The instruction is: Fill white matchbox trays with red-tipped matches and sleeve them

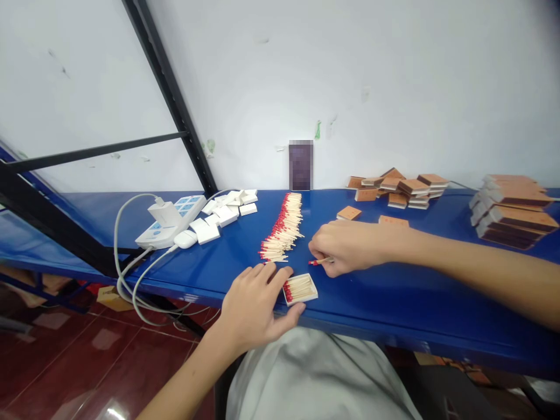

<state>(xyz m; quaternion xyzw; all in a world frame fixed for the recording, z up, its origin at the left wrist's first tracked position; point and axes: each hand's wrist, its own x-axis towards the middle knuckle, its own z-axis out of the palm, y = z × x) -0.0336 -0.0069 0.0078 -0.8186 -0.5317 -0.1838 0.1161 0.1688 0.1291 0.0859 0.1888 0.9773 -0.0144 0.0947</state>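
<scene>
The match tray (pixel 300 289), part-filled, is steadied at its left edge by the left hand (pixel 256 303); just beyond it the right hand (pixel 347 248) pinches matches (pixel 321 261), seemingly mid-filling; next they need laying in, red heads aligned.

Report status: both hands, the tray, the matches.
Left hand steadies the white tray, part-filled with matches. Right hand pinches one match just above it. Match row lies beside; nothing between.
</scene>
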